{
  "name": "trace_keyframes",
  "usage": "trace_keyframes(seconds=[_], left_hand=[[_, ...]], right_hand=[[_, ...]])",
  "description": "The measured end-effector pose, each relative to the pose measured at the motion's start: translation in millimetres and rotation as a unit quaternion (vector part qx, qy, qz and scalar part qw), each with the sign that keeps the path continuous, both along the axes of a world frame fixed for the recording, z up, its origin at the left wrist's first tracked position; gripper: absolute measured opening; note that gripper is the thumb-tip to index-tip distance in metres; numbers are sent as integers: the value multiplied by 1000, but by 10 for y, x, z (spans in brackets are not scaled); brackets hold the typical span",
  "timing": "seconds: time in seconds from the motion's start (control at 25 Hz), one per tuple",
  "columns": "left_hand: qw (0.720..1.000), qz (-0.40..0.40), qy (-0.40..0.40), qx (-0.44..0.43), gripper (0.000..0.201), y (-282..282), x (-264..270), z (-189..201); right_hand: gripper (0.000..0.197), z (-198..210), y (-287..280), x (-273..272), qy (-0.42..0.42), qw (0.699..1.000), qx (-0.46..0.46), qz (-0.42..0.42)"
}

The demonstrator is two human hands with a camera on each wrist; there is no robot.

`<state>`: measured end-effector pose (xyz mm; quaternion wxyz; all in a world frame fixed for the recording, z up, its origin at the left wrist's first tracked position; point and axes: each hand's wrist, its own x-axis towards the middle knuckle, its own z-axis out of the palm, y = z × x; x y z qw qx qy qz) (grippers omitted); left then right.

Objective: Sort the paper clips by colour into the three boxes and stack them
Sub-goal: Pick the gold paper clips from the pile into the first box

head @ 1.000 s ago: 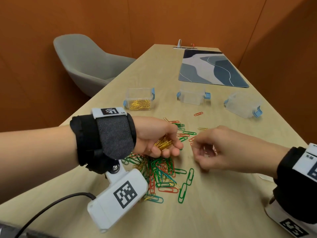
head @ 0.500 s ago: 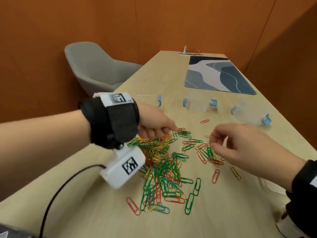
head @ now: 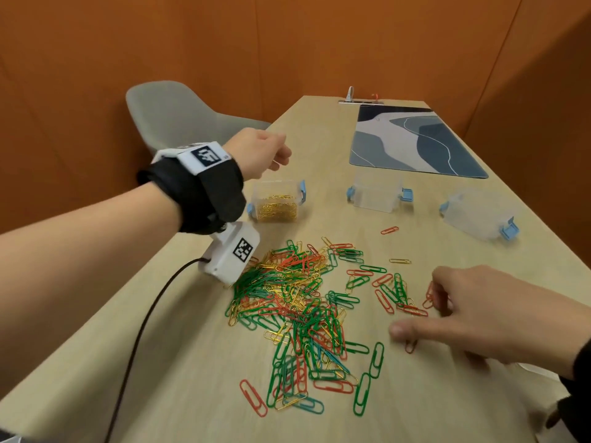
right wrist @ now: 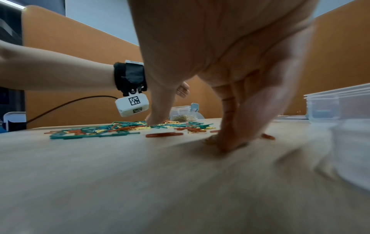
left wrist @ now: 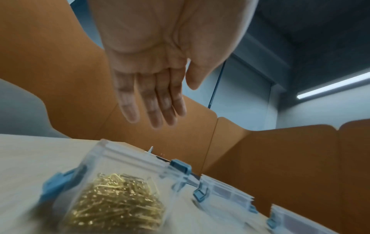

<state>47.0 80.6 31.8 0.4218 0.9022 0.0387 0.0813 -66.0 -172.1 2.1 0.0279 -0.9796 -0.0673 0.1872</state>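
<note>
A mixed pile of red, green and yellow paper clips (head: 297, 302) lies mid-table. Behind it stand three clear boxes with blue latches: the left box (head: 276, 204) holds yellow clips (left wrist: 118, 204), the middle box (head: 377, 193) looks empty, and the right box (head: 476, 215) sits tilted. My left hand (head: 281, 158) hovers above the left box, palm down, fingers straight and empty (left wrist: 174, 101). My right hand (head: 419, 311) is at the pile's right edge. Its fingertips (right wrist: 226, 145) press on the table among loose red clips (head: 412, 310), with the thumb spread apart.
A blue patterned desk mat (head: 415, 142) lies at the far right of the table. A grey chair (head: 179, 113) stands at the left. The wrist camera's black cable (head: 140, 330) trails over the near left. Orange partitions surround the table.
My left hand carried a bunch of yellow clips from the pile up to the left box and now hangs open and empty. My right hand dropped to the scattered clips on the right.
</note>
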Motion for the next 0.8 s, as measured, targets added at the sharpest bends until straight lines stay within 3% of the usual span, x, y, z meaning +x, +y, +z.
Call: trace_keyframes(seconds=[0.08,0.16,0.28,0.36,0.56,0.72,0.8], left_hand=[[997,-47,11,58,25,88,-204,-3],[972,-128,52,188,17,141,-393,-95],[911,-245,141,300,44,54,-598,-265],[896,-272,159,312,53,-18,-641,-333],[906,-272,100,309,18,-31,-680,-391],[930,-227,29,286,16,-28,-680,-418],[930,-246,29,270,23,-39,-681,-412]], right_hand=[[52,-31,20,15,-1,999,33,39],[28,-79,49,58,-15,992,85,87],[5,-101,101,95,-10,979,163,121],[5,-110,89,121,-20,976,182,120],[5,-119,54,201,-81,975,171,114],[16,-103,199,246,-101,959,189,187],[25,-105,284,268,-103,950,190,226]])
